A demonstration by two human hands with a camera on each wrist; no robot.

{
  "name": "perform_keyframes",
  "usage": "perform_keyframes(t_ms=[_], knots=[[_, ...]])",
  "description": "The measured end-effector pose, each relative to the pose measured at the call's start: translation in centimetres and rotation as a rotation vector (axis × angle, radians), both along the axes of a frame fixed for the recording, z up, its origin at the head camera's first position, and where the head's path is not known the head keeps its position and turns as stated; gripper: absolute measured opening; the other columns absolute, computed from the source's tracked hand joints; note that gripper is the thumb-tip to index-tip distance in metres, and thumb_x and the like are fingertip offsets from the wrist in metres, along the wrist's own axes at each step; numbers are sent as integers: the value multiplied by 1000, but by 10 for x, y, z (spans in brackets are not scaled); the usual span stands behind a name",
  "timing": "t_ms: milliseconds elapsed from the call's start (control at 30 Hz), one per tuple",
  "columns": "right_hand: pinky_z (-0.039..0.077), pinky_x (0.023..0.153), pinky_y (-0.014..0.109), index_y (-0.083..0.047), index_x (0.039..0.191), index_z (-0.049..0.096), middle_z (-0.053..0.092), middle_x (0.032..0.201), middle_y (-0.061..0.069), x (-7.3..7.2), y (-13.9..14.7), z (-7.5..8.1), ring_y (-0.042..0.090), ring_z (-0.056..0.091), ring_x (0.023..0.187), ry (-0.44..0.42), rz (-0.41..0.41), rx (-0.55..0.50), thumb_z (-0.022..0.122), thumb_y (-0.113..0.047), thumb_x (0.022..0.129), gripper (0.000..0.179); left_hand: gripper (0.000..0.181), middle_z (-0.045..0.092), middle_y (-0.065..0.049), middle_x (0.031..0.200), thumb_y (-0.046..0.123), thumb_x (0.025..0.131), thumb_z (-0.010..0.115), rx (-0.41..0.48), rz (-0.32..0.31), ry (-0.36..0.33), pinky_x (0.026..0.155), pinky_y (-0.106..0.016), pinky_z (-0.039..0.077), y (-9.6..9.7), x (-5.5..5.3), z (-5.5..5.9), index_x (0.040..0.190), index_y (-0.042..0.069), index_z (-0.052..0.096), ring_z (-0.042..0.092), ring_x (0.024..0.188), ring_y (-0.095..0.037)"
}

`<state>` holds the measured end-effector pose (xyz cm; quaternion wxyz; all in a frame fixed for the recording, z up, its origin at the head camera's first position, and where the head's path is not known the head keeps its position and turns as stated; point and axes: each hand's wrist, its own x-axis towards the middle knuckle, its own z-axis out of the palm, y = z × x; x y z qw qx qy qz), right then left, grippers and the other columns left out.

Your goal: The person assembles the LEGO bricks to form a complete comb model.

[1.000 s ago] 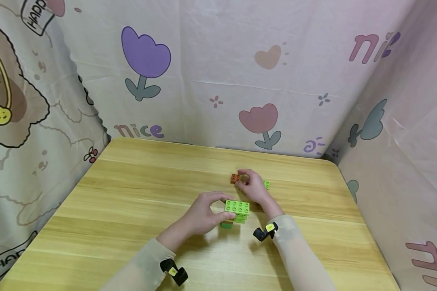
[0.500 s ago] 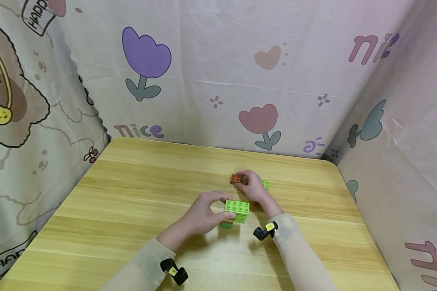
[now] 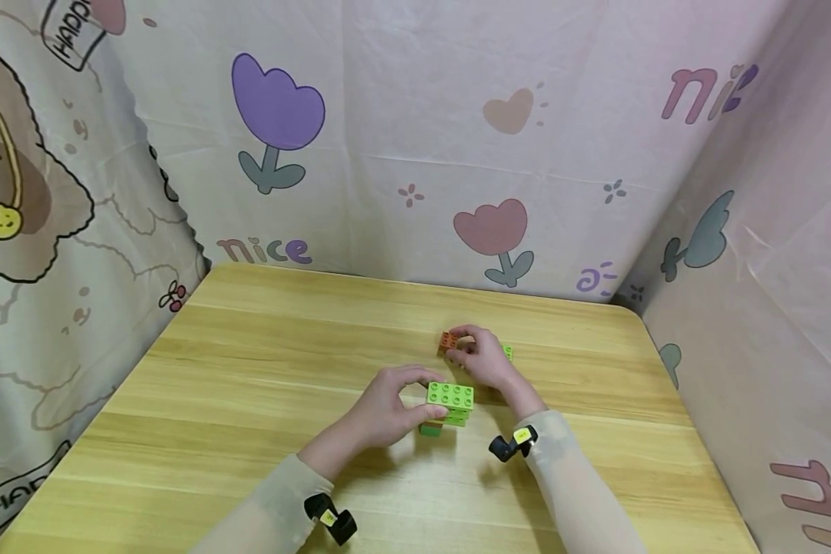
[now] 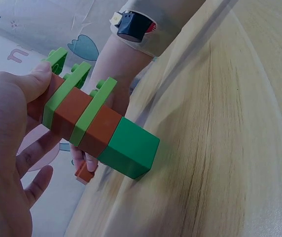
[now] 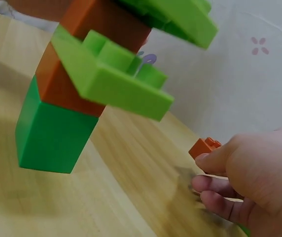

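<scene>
You are gripping brick stack [image 3: 450, 395] near top with left hand [image 3: 385, 409], table [image 3: 249, 346] contact unclear; pinching small orange brick [image 3: 448, 340] beyond stack with right hand [image 3: 486, 360]. Judged: stack handling light, stiff, likely parting at joints; flat sides offering best hold.

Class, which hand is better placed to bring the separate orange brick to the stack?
Probably the right hand: it pinches the orange brick, while the left hand is busy holding the stack.

Pale, creased fabric hangings [image 3: 388, 85] enclose three sides of a yellow wood-grain bench [image 3: 235, 400] with rounded far corners; a large purple cartoon tulip [image 3: 278, 111] decorates the back.
</scene>
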<state>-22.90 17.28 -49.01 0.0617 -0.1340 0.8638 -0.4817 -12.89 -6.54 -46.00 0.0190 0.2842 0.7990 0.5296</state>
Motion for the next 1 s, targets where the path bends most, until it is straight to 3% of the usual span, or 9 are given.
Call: perform_keyframes(t_ms=[367,633,1000], knots=[[53,61,29,-4,140,62,68,125,12,10,6,19,23,66,80,24,-2,-53,75,-10,100,43,36,72,20,117,31,89,89,7,1,8,109,-48,47,0,0,-3,122,28,76,67,109,-7],[45,50,25,-6,139,63,71,94,19,26,8,43,23,61,67,58,36,-76,76,-12,100,41,34,72,18,113,31,89,89,16,-4,14,109,-53,47,0,1,-3,121,26,77,67,111,-9],[38,47,25,-10,128,70,63,72,5,57,9,71,16,51,58,170,107,-119,82,-13,94,37,32,73,18,111,32,90,88,30,-21,10,104,-57,50,0,-1,-2,120,25,77,68,107,-10]])
